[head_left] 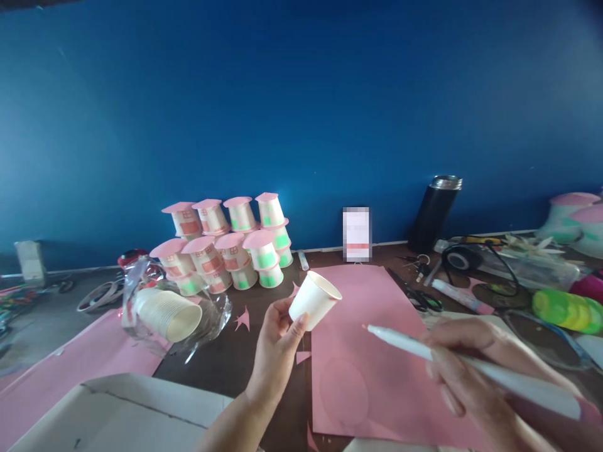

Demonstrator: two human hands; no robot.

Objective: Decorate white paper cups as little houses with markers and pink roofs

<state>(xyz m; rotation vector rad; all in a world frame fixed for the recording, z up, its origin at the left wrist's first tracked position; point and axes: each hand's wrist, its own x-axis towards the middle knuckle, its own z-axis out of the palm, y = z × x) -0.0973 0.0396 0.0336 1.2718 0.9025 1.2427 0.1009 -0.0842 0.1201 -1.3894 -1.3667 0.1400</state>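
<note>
My left hand (277,342) grips a small white paper cup (315,300), tilted with its mouth toward the upper right, above the dark table. My right hand (475,370) is closed round a long white pen (452,358) whose tip points left over a pink paper sheet (372,326). A faint circle outline (343,392) shows on the sheet near its front edge. Small pink paper scraps (242,319) lie beside the sheet.
Stacked cup houses with pink roofs (226,242) stand at the back by the blue wall. A plastic sleeve of white cups (169,311) lies at left, over more pink paper (70,364). Scissors (417,292), a black flask (436,213), tape (461,257) and a cardboard box (117,414) surround the work.
</note>
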